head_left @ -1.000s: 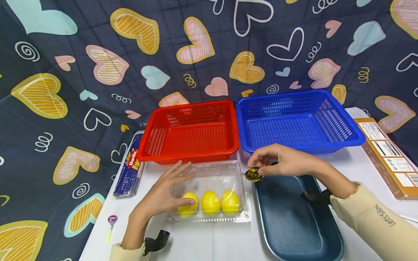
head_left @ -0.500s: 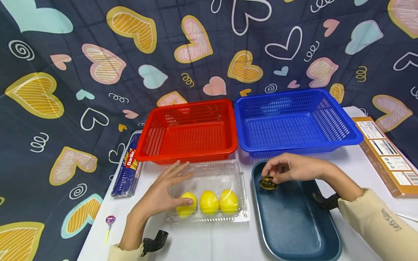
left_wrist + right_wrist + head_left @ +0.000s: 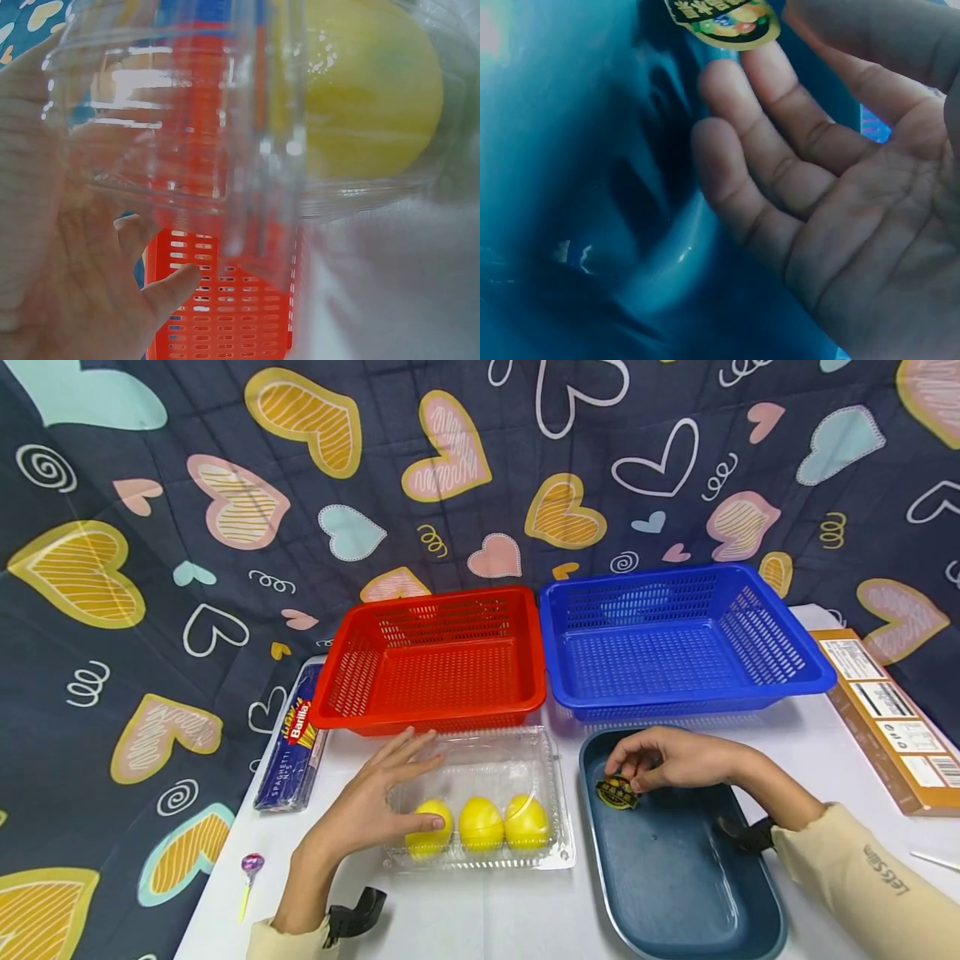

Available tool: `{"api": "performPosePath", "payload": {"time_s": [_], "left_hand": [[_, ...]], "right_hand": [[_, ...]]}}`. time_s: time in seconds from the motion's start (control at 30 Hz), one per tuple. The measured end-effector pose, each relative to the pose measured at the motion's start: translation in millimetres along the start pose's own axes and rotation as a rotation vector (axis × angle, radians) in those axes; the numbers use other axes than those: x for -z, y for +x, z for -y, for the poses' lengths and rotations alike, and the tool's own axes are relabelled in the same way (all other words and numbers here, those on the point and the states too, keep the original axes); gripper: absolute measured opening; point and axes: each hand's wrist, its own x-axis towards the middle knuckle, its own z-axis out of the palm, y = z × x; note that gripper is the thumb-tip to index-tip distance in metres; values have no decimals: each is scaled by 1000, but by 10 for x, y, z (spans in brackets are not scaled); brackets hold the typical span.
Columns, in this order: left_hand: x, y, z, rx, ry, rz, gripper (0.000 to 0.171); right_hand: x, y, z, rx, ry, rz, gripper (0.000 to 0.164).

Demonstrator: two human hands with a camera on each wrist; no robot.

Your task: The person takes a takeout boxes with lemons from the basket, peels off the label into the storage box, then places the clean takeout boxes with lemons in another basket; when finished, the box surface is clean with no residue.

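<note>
My right hand (image 3: 675, 758) pinches label (image 3: 617, 792), not yet released, at tray (image 3: 697, 860)'s eleven o'clock; left hand (image 3: 375, 797) spread wide at clear box (image 3: 561, 857)'s nine o'clock, yellow eggs (image 3: 481, 824) inside.

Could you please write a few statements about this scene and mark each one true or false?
1. The right hand pinches a black-and-gold label over the blue-grey tray. True.
2. The yellow egg-shaped pieces in the clear container number five. False: there are three.
3. In the head view, the red basket stands left of the blue basket. True.
4. The left hand is gripping the lollipop. False: that hand is at the clear container, and the lollipop lies on the table.
5. The spaghetti packet lies outside the red basket. True.
</note>
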Motion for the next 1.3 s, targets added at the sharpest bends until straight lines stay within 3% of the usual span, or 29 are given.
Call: {"api": "performPosePath", "payload": {"time_s": [0.37, 0.8, 1.07, 1.17, 1.3], "left_hand": [[3, 13, -13, 1, 4, 2, 81], [-10, 13, -21, -2, 4, -6, 79], [-8, -9, -24, -11, -9, -19, 78], [-11, -39, -19, -3, -38, -28, 78], [-31, -81, 8, -5, -69, -62, 73]], "right_hand": [[36, -52, 31, -50, -59, 8, 30], [79, -91, 93, -38, -142, -6, 31], [202, -263, 248, 20, -156, -176, 27], [267, -369, 278, 53, -172, -276, 22], [357, -531, 301, 64, -273, -459, 20]]}}
